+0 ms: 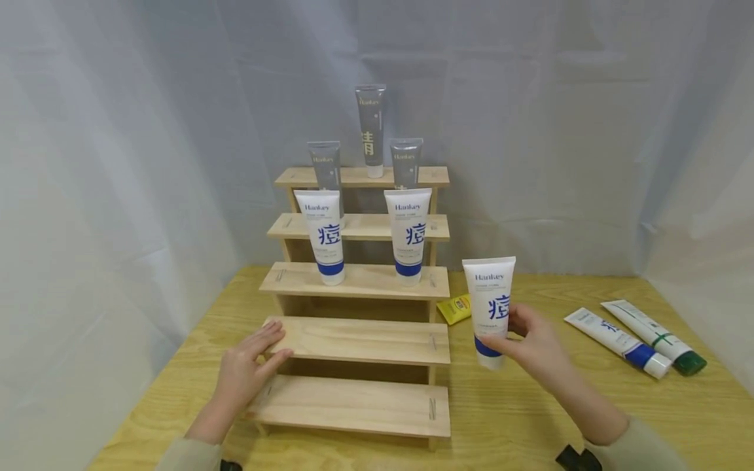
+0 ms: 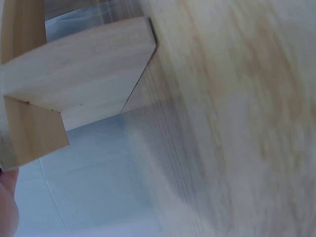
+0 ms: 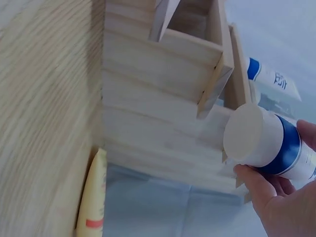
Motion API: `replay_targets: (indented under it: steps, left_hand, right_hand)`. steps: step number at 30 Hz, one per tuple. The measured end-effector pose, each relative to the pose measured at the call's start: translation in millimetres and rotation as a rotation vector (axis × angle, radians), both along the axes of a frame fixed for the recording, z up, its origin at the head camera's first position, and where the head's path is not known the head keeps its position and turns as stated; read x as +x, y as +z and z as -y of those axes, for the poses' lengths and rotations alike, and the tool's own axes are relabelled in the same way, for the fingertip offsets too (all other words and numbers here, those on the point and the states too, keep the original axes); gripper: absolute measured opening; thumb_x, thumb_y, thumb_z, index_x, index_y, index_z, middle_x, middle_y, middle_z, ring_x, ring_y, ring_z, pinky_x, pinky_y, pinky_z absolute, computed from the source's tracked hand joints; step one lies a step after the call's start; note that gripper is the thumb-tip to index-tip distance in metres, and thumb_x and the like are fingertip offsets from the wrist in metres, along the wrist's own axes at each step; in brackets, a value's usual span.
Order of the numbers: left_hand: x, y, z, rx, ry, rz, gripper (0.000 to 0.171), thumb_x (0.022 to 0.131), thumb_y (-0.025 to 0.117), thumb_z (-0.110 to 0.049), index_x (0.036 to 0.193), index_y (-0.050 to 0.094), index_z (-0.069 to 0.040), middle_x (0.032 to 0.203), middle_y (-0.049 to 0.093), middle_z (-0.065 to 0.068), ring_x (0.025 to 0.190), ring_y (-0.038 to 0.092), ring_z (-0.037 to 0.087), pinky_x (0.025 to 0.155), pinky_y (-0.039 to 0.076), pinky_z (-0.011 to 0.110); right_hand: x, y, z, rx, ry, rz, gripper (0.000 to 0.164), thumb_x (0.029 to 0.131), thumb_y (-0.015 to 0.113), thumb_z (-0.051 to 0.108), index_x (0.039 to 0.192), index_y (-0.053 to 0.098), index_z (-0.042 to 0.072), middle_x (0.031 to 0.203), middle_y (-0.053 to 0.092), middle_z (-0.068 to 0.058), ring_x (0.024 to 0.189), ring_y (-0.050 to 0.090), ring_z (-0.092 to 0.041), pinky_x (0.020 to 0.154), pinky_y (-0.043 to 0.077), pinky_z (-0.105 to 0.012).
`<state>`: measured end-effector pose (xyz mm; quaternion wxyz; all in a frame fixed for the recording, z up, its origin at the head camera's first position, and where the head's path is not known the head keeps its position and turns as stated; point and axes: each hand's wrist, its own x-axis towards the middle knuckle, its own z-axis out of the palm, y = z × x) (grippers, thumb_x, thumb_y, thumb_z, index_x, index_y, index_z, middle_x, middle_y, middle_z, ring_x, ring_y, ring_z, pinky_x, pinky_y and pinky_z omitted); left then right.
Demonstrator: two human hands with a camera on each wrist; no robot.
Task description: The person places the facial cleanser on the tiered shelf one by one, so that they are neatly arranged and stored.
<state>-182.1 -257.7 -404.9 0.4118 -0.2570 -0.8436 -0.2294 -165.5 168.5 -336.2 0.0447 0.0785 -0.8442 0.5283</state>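
The white tube (image 1: pixel 487 288) with the blue band is suspended cap down, roughly upright, beside the right edge of the wooden stand (image 1: pixel 353 409), the fingers of the right hand (image 1: pixel 538 347) clamped on its lower part. I observe the left hand (image 1: pixel 250 366) resting on the left end of the second step from the bottom, fingers together, thumb apart. Two white tubes (image 1: pixel 408 226) and three grey tubes (image 1: pixel 371 121) occupy the upper three steps; a yellow tube (image 1: pixel 455 309) and two further tubes (image 1: pixel 615 340) lie on the bench (image 1: pixel 512 422) to the right.
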Motion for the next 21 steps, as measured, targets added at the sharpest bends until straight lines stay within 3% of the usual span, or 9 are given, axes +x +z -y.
replay_targets:
  steps: [8, 13, 21]
  left_hand:
    - [-0.1, 0.4, -1, 0.004, -0.014, -0.013, 0.04, 0.073, 0.069, -0.033, 0.088, 0.067, 0.004, 0.099, 0.063, 0.018, 0.089, 0.061, 0.033, 0.083, 0.043, 0.026]
    - [-0.6, 0.6, -1, 0.0, -0.018, -0.012, 0.039, 0.072, 0.07, -0.032, 0.089, 0.067, 0.004, 0.1, 0.062, 0.018, 0.089, 0.061, 0.033, 0.084, 0.043, 0.025]
    - [-1.3, -0.4, 0, -0.001, -0.013, -0.008, 0.038, 0.07, 0.072, -0.029, 0.089, 0.067, 0.003, 0.1, 0.063, 0.017, 0.089, 0.061, 0.032, 0.087, 0.04, 0.02]
  right_hand:
    - [-6.2, -1.1, 22, -0.049, 0.057, -0.035, 0.054, 0.073, 0.073, 0.026, 0.114, 0.05, 0.001, 0.106, 0.059, -0.016, 0.097, 0.057, -0.028, 0.078, 0.052, -0.042]
    - [-5.0, 6.0, 40, -0.054, 0.055, -0.006, 0.053, 0.071, 0.075, 0.024, 0.113, 0.051, 0.0, 0.106, 0.059, -0.015, 0.096, 0.058, -0.028, 0.079, 0.051, -0.041]
    - [-14.6, 2.0, 66, -0.111, 0.077, 0.005, 0.053, 0.07, 0.076, 0.02, 0.112, 0.051, 0.001, 0.104, 0.06, -0.013, 0.092, 0.058, -0.025, 0.078, 0.052, -0.039]
